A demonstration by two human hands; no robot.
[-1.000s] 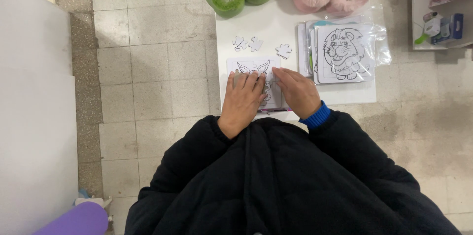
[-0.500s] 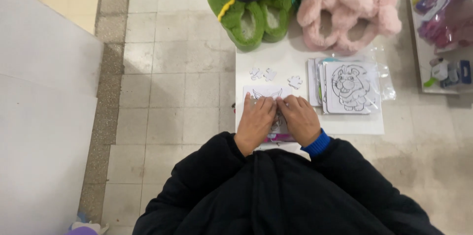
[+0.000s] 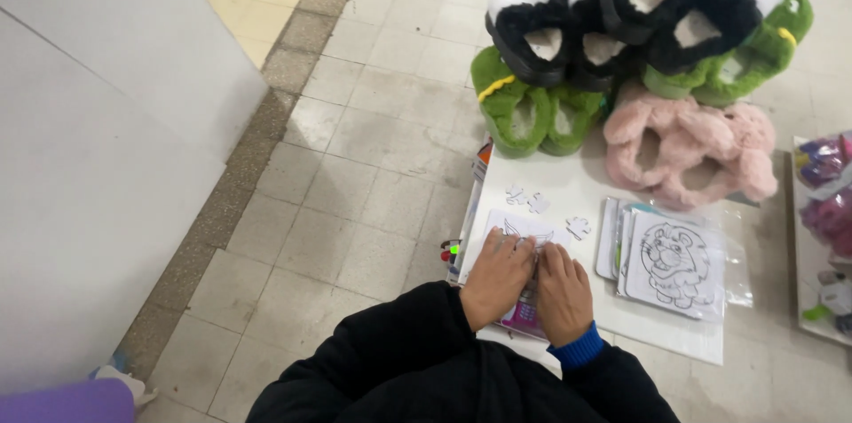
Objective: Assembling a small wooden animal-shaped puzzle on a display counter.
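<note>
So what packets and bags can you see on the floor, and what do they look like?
Clear plastic bag: right of the hands, flat, holding white cards, the top one a black line drawing of a lion.
Clear bags of toys: far right edge, pink and purple inside, contents too small to tell.
Colourful box: along the white sheet's left edge, thin, with orange at the top.

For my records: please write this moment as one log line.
left hand: on puzzle sheet | right hand: on same sheet | nearby: loose pieces, lion card
</note>
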